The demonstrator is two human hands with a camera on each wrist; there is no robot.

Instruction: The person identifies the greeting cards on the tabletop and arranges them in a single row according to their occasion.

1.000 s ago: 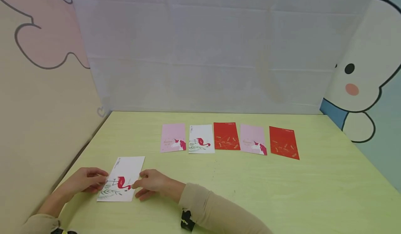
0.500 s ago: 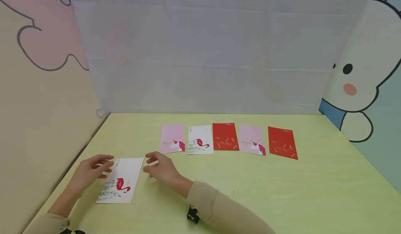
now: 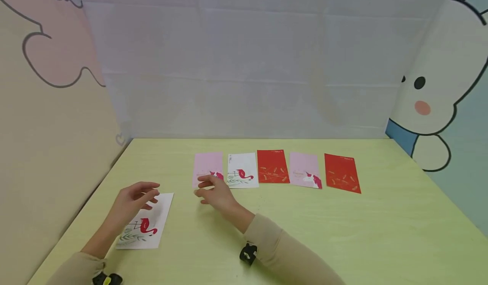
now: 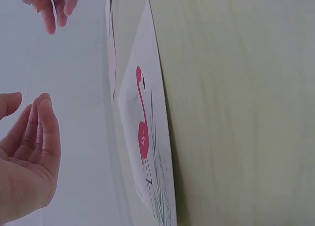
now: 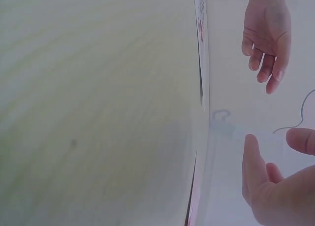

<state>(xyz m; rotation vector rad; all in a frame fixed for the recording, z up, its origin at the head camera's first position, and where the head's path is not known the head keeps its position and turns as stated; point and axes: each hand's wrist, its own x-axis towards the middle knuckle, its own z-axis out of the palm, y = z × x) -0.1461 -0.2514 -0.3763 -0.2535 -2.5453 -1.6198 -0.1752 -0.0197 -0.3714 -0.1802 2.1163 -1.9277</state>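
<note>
The left hand (image 3: pixel 133 200) hovers with fingers relaxed and empty, a white flamingo envelope (image 3: pixel 146 225) flat on the tabletop (image 3: pixel 381 234) just beneath it. The right hand (image 3: pixel 215 192), fingers loosely apart, holds nothing; a pink envelope (image 3: pixel 207 164) lies just beyond its fingertips.

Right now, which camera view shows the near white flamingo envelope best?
The head view: the flamingo envelope lies flat, its upper part covered by the left hand. The left wrist view shows it edge-on, foreshortened. The right wrist view catches only a sliver.

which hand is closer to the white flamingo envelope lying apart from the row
Left. The left hand hovers over the white flamingo envelope; the right hand is off to its right, by the row's pink envelope.
</note>
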